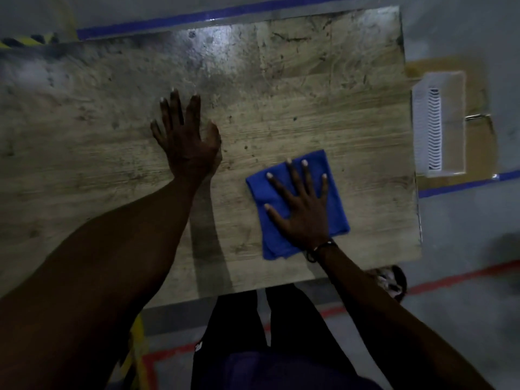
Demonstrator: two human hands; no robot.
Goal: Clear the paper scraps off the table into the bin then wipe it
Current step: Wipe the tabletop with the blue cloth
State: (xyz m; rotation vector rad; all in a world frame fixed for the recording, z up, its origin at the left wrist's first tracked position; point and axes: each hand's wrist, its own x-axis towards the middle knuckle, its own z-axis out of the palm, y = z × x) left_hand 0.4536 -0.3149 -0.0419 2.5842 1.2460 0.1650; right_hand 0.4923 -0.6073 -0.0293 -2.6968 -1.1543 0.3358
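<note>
A folded blue cloth (334, 170) lies on the worn wooden table (84, 136), right of centre. My right hand (302, 205) rests flat on top of the cloth with its fingers spread, pressing it onto the surface. My left hand (187, 133) lies flat on the bare tabletop to the left of the cloth, fingers apart, holding nothing. A white slatted plastic bin (434, 123) stands on the floor just past the table's right edge. No paper scraps show on the table.
The bin sits on a piece of brown cardboard (478, 142). Blue tape lines (197, 16) and red tape lines (450, 280) mark the grey floor. My legs in dark trousers (270, 333) stand at the table's near edge.
</note>
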